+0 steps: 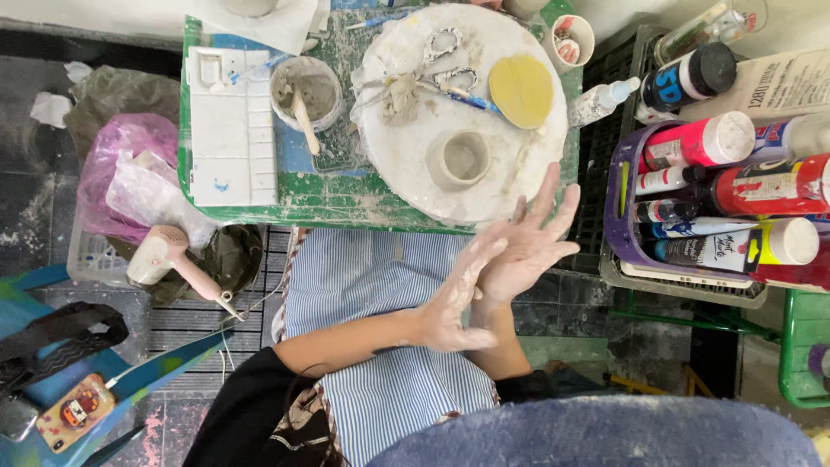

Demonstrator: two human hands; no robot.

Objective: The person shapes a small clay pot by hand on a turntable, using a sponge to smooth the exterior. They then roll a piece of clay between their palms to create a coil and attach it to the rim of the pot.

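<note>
Left hand (458, 294) and right hand (527, 246): clay-smeared, pressed palm to palm over a striped apron (363, 285), fingers spread wide, holding nothing. Small clay cup (458, 160): upright on a round white board (519, 173) just beyond the fingertips, apart from both hands. Scissors (441, 60), yellow sponge (521, 89) on same board; slip bowl with stick (305, 91) beside, within reach; paint bottles (735, 190) in a basket, right.

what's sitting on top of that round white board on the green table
On the round white board: a small clay cup, scissors, a yellow disc, a blue-handled tool and a clay lump. What lies beneath the disc is hidden.
</note>
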